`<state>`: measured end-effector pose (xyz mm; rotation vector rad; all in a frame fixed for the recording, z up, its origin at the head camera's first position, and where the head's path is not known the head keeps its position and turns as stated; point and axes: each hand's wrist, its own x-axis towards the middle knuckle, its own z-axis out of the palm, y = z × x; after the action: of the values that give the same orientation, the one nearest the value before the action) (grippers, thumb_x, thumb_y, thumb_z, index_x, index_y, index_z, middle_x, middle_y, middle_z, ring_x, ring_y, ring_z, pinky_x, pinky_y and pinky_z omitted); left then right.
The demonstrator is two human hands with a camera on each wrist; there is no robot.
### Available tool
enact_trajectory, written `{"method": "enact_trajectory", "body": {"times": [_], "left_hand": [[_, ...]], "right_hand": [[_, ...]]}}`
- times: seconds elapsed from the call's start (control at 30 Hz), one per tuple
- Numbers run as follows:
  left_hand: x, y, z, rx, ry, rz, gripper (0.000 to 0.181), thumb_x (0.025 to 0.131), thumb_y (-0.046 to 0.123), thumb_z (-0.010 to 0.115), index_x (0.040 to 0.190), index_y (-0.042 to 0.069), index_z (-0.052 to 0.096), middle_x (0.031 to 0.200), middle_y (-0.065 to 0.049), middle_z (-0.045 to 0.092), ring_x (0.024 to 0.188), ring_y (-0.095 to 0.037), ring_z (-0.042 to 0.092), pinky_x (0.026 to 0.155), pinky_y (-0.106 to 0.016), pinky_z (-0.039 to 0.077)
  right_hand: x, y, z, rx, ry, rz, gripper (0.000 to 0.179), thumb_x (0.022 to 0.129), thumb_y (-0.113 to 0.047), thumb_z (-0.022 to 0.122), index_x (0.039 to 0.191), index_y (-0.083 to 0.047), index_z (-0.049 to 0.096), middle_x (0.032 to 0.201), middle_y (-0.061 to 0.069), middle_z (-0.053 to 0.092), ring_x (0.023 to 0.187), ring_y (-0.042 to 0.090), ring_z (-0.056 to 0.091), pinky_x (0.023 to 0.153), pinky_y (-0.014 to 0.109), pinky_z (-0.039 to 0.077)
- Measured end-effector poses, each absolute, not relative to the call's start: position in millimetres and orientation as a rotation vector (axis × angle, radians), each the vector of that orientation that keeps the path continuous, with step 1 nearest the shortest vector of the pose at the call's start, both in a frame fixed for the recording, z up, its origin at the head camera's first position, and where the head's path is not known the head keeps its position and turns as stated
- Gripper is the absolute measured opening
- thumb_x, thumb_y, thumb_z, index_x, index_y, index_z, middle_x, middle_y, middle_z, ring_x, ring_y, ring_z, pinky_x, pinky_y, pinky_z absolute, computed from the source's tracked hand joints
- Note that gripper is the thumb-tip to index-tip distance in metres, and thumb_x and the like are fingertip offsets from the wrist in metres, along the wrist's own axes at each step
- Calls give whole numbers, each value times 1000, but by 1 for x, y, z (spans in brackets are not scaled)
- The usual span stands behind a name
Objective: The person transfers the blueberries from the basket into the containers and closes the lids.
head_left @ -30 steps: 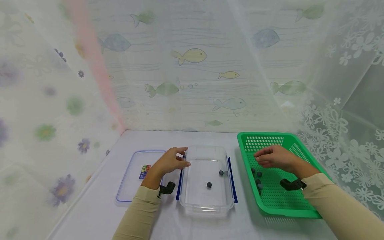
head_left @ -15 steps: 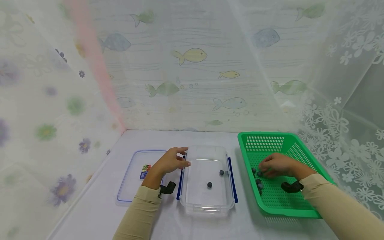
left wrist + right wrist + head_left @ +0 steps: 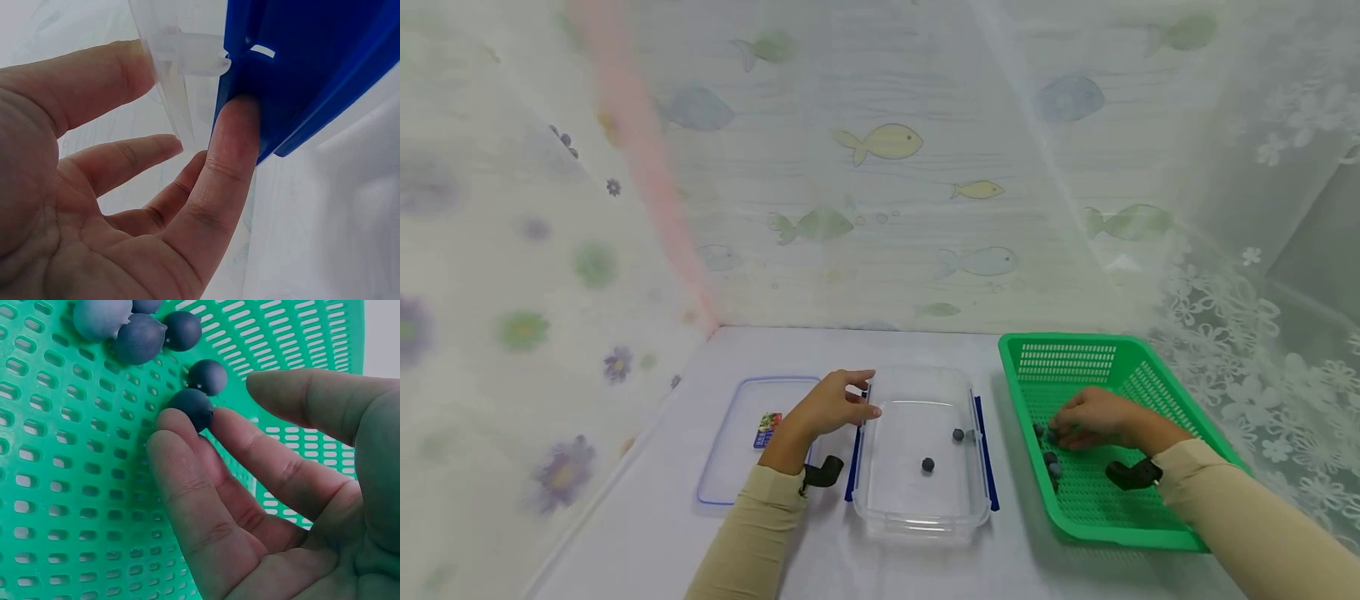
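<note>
My left hand (image 3: 835,407) is at the left rim of a clear plastic container (image 3: 917,523) with blue side latches. In the left wrist view, its thumb lies against the clear rim and one fingertip touches the blue latch (image 3: 294,69). Two blueberries lie in the container, one (image 3: 928,465) near the middle, another (image 3: 958,434) by the right wall. My right hand (image 3: 1093,418) reaches down into a green basket (image 3: 1135,535). Its fingertips touch a dark blueberry (image 3: 190,407), while the thumb stands apart from it. Several more blueberries, including a paler one (image 3: 100,317), lie close by.
A clear lid (image 3: 718,467) with a blue seal and a printed label (image 3: 767,429) lies flat left of the container. White table cloth (image 3: 925,575) spans the surface. Fish-printed curtain (image 3: 887,275) hangs behind, with patterned curtains at both sides.
My right hand has lowered from above the basket to the blueberries on its floor, and its fingers have come to one of them. The left hand has stayed at the container's rim.
</note>
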<state>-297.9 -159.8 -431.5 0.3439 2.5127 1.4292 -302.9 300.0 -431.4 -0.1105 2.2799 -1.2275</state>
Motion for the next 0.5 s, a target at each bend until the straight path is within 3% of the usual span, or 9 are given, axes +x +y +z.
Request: {"method": "enact_trajectory", "body": {"times": [0.23,0.5], "left_hand": [[-299,-159,-433,346,2508,1439,76,88,17,84,155,14,49,148,-19,53,107,-23,69,83,-37,63],[-296,-158,-430,328,2520,1417,76,89,17,84,156,14,49,147,-17,53,103,-22,70,85,-37,63]], "right_hand": [[-302,305,-427,-153,2295,-1227,36,100,-14,63,123,14,67,117,23,71,105,35,73,88,44,63],[-303,307,-423,-182,2307,-1249,39,98,-15,69,125,13,68,122,21,72,109,35,72,90,44,62]]}}
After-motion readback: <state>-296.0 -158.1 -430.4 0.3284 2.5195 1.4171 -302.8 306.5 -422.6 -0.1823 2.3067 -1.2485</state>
